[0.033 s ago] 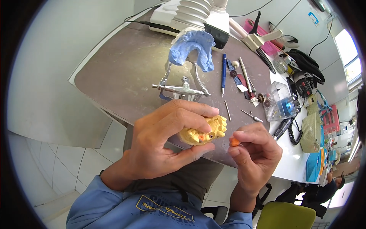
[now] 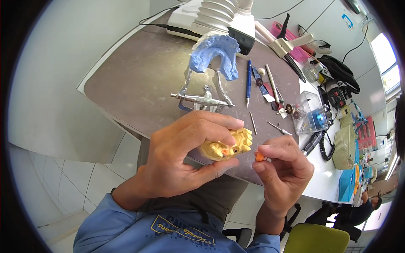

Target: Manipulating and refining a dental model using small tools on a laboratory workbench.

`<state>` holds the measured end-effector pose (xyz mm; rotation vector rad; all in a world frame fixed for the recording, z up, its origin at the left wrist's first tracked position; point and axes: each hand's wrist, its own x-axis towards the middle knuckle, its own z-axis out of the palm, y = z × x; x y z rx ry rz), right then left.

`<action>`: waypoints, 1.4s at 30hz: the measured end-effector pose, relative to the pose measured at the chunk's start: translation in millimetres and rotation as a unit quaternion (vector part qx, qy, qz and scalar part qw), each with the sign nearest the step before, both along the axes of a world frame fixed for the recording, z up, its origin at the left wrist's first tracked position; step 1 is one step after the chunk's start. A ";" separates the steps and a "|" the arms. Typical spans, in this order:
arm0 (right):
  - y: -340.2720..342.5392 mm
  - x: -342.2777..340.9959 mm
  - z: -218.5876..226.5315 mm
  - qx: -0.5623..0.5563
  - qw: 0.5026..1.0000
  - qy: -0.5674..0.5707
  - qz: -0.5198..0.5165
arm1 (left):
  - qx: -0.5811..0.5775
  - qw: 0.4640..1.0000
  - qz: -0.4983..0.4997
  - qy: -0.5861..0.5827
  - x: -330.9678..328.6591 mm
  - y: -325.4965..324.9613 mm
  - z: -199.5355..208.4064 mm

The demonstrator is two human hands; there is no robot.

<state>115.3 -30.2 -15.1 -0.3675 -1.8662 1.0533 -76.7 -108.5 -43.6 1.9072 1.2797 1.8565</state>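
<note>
Thumb and fingers of my left hand point(image 2: 185, 152) wrap around a yellow dental cast point(image 2: 241, 141), held above the table's front edge. Its teeth face up, with a small dark round hole and an orange patch showing beside my fingers. To the right and apart from the cast, my right hand point(image 2: 287, 173) pinches a small orange piece point(image 2: 259, 156) between thumb and fingertips. What kind of piece it is, I cannot make out. Beyond my hands stands a metal dental articulator point(image 2: 204, 99), with a blue dental cast point(image 2: 202, 57) mounted at its upper end.
On the brown table mat point(image 2: 126, 80) lie a blue pen point(image 2: 248, 82), a thin metal rod point(image 2: 252, 122), a small bur point(image 2: 279, 128) and a white-handled tool point(image 2: 272, 82). A clear box point(image 2: 310, 114) stands at right, near a dark handpiece point(image 2: 312, 143). A white hose machine point(image 2: 181, 21) sits behind.
</note>
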 end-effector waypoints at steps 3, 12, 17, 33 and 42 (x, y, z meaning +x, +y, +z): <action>-6.9 -8.4 11.9 0.044 0.996 -0.051 -0.059 | -0.005 1.000 -0.008 -0.015 1.1 0.0 -0.3; -2.9 -17.2 28.1 0.188 0.967 -0.165 -0.052 | -0.005 0.999 -0.026 -0.045 -1.8 -1.8 -5.4; -1.4 -17.5 39.0 0.187 0.961 -0.202 -0.043 | -0.012 0.998 -0.031 -0.045 -3.6 -3.1 -5.7; 3.6 -15.8 35.6 0.179 0.963 -0.200 -0.024 | -0.003 0.998 -0.033 -0.052 -3.7 -1.3 -9.4; 6.7 -14.1 35.9 0.198 0.962 -0.187 -0.024 | -0.002 0.999 -0.026 -0.044 -2.4 -1.4 -9.7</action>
